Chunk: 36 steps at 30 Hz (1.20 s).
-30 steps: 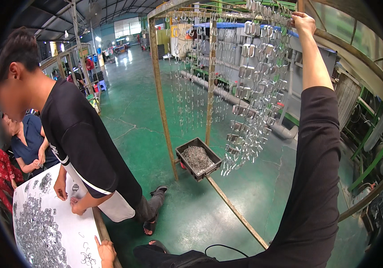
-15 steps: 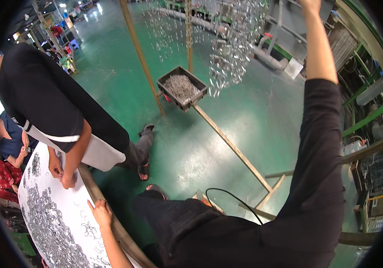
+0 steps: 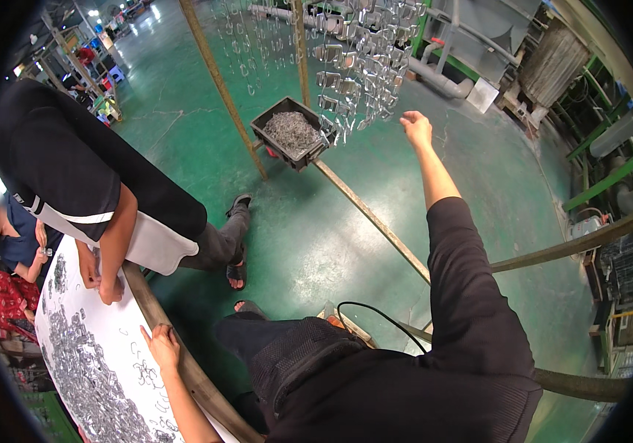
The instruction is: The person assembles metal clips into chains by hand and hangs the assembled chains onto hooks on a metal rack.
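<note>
My left hand (image 3: 161, 348) lies on the near rim of a white-topped table (image 3: 126, 341), its fingers spread and nothing in them. Beside it on the white surface are scattered small dark wire rings or hooks (image 3: 147, 374). Farther left spreads a big heap of small shiny metal pieces (image 3: 88, 369). My right hand (image 3: 418, 131) is held out in the air, fingers loosely bent and apart, with no object visible in it. Just left of and beyond it hang strands of linked shiny metal pieces (image 3: 364, 66); a gap shows between hand and strands.
A dark grey crate (image 3: 302, 159) of small metal pieces stands by wooden posts (image 3: 220, 88). A wooden bar (image 3: 372, 221) runs from it toward me. At the left, a co-worker in a black shirt (image 3: 66, 162) bends over the table; another person sits beyond. Pipes and machinery line the right.
My right arm has come down and left from high at the upper right to beside the hanging strands. My left hand stays at the table's rim. The whole view has shifted slightly.
</note>
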{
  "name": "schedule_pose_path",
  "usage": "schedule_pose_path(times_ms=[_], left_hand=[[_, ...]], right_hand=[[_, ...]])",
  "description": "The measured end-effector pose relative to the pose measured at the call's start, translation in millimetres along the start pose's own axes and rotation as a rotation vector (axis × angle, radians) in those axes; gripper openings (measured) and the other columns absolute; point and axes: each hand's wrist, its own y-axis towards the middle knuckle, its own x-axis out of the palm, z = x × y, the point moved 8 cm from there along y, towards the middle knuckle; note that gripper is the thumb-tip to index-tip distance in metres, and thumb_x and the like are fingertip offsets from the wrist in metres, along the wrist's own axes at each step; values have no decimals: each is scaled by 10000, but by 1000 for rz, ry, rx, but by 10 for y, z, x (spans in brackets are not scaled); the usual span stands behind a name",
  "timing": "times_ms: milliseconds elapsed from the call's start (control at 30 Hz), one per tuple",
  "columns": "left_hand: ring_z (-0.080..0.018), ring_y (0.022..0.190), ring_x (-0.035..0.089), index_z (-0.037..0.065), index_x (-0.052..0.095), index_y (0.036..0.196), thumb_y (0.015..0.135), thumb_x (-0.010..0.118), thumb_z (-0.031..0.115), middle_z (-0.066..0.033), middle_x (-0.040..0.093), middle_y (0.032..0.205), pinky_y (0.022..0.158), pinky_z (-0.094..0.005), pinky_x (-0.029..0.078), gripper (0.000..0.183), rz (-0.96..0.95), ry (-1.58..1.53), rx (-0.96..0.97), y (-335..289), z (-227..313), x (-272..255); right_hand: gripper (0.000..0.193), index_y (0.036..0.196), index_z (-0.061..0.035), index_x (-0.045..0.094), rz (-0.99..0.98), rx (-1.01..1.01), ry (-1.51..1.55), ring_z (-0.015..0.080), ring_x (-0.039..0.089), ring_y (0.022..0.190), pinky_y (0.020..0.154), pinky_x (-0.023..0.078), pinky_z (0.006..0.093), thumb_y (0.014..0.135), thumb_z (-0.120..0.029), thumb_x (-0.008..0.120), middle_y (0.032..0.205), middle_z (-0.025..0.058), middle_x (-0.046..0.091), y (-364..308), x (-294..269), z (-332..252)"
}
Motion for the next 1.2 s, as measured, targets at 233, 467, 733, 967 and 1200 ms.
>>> schedule_pose_path(times_ms=[233,467,733,967,1200], left_hand=[[-254,802,601,25,625,779,743,572,-15,-92,615,805,1131,-462,158,75,-9,10,-24,-20,-20,-13],[-253,833,596,18,629,775,740,570,-25,-94,615,805,1132,-460,155,82,-28,9,-38,-18,28,-25],[-265,863,595,31,638,820,736,575,-7,-108,620,840,1118,-456,176,112,12,-35,-12,-16,11,35],[-297,692,595,88,614,778,694,573,124,-117,583,722,634,-414,489,101,86,-123,-77,-109,-220,205],[-209,892,617,122,669,867,735,576,145,-47,656,847,1115,-498,167,163,-14,-217,-126,-155,-116,12]], right_hand=[[277,1014,-135,651,96,35,-70,263,628,943,801,480,390,776,-272,688,957,73,679,-225,103,-287],[233,929,-133,697,179,100,-65,194,658,818,754,485,353,768,-302,696,824,38,696,-222,50,-228],[218,910,-151,700,154,33,28,217,658,824,749,490,369,775,-319,670,854,63,692,-319,-37,-221],[378,1146,-62,606,-96,-321,-143,240,612,982,869,450,339,866,-312,568,1107,108,636,-1272,48,-489],[174,959,32,542,-567,-662,100,133,518,784,718,433,271,915,-136,553,854,61,571,-2078,1013,-283]])
